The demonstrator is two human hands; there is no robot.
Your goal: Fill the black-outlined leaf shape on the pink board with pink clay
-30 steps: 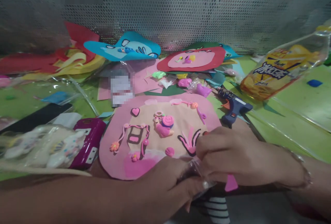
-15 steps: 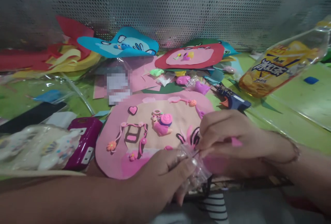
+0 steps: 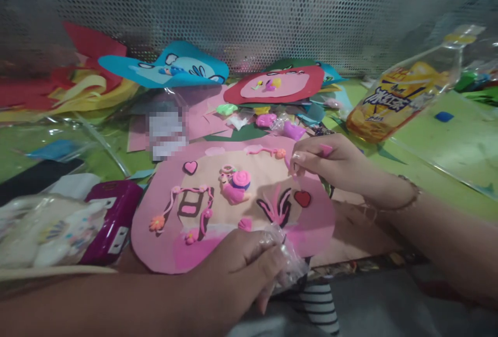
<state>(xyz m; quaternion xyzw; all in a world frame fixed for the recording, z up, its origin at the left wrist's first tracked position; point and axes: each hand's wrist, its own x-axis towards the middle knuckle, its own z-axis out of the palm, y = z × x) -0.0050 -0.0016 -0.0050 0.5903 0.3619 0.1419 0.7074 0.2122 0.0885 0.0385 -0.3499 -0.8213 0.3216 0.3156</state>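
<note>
My left hand point(image 3: 249, 262) is closed around a crumpled clear plastic bag point(image 3: 293, 262) at the front edge of the pink paper picture point(image 3: 150, 241). A small pink piece of clay point(image 3: 326, 149) shows between the bent fingers of my right hand point(image 3: 330, 163). That hand is pinched over the picture's upper right edge, beside an orange clay flower point(image 3: 280, 153); what its fingertips hold is too small to make out. On the picture are a pink clay snail point(image 3: 235, 186), a red heart point(image 3: 302, 198), a pink plant point(image 3: 276, 207) and a clay-framed window shape point(image 3: 190, 205).
Behind the picture lie small bagged clay lumps point(image 3: 266, 120), a red paper picture point(image 3: 233, 93) and a blue one point(image 3: 128, 65). A tilted drink bottle point(image 3: 397, 101) stands at right. At left are a purple case point(image 3: 112, 223) and a black strip point(image 3: 39, 179). A perforated metal panel point(image 3: 249, 15) rises behind.
My right hand has moved away from the plastic bag, up to the picture's upper right edge, uncovering the red heart. My left hand still grips the bag. The view has shifted slightly right.
</note>
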